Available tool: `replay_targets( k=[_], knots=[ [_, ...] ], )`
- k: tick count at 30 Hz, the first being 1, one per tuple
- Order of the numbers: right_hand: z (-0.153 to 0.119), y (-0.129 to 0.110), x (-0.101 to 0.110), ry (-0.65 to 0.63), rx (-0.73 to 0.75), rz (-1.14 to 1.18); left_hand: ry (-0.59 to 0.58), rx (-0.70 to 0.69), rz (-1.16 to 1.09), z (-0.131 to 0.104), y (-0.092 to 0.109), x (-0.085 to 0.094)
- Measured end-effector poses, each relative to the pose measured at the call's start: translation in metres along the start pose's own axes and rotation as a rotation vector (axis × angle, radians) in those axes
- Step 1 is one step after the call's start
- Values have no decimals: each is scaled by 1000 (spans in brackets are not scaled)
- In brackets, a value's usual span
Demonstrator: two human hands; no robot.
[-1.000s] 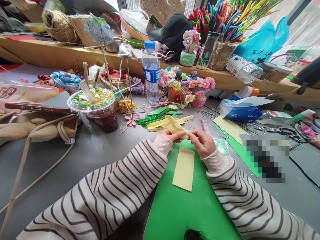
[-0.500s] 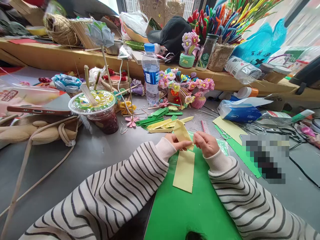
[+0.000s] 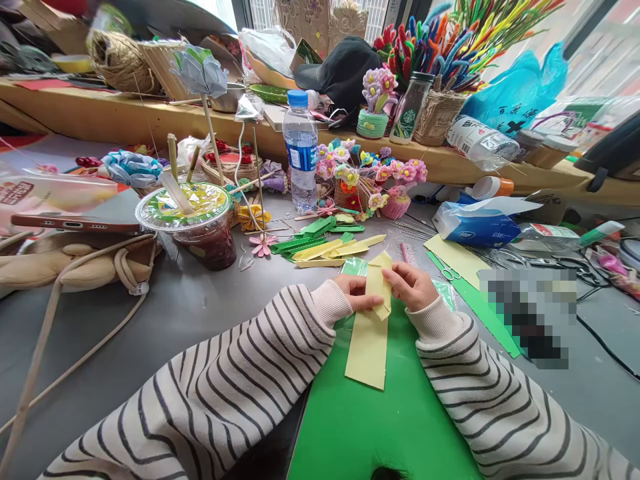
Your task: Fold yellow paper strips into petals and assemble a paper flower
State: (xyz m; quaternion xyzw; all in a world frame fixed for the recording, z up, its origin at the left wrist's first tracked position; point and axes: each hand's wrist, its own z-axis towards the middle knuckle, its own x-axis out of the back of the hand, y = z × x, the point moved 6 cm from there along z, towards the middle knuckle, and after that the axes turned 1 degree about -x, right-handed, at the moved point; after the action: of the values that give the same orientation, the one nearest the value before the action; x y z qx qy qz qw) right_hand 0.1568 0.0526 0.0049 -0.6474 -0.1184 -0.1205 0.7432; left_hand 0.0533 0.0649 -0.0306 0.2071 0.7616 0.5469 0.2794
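My left hand [image 3: 356, 293] is closed on the left side of a folded piece of yellow paper [image 3: 379, 283], thumb across its lower part. The fingers of my right hand [image 3: 411, 285] pinch the same paper at its right edge. Its lower corners are folded in. Below it, a flat yellow paper strip [image 3: 367, 353] lies on a green sheet [image 3: 380, 420], its top end hidden behind the held piece. Just beyond my hands lie several folded yellow paper strips [image 3: 333, 249] and folded green paper strips [image 3: 313, 233].
A lidded drink cup [image 3: 205, 243] and a water bottle [image 3: 301, 180] stand beyond my left arm. Small scissors [image 3: 449, 270] lie on green and yellow paper at the right. A blue tissue pack [image 3: 475, 223] sits farther back. Craft flowers [image 3: 350, 167] line the shelf's foot.
The held yellow paper has turned more upright and moved slightly right and down. My right hand has opened out from a tight fist to a pinch on its edge.
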Motion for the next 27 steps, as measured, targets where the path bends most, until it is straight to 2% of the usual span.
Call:
replay_targets(
  k=[2,7,12,17,19,24,27],
  knots=[
    [0,1,1,21,-29,49,-31,-9,16,-1,1,-2],
    [-2,5,2,119,-78,123,-8,-58,27,-4,6,0],
    [-2,7,-2,108,-85,182,5,-31,24,-2,5,0],
    [2,7,7,137,-85,246,118,-19,-36,-2,10,11],
    [3,8,8,114,-119,293,153,-36,-28,-2,13,16],
    [4,10,4,28,-190,321,143,-61,68,-1,15,20],
    [1,14,-2,-11,-249,316,198,-64,83,0,14,22]
  ],
)
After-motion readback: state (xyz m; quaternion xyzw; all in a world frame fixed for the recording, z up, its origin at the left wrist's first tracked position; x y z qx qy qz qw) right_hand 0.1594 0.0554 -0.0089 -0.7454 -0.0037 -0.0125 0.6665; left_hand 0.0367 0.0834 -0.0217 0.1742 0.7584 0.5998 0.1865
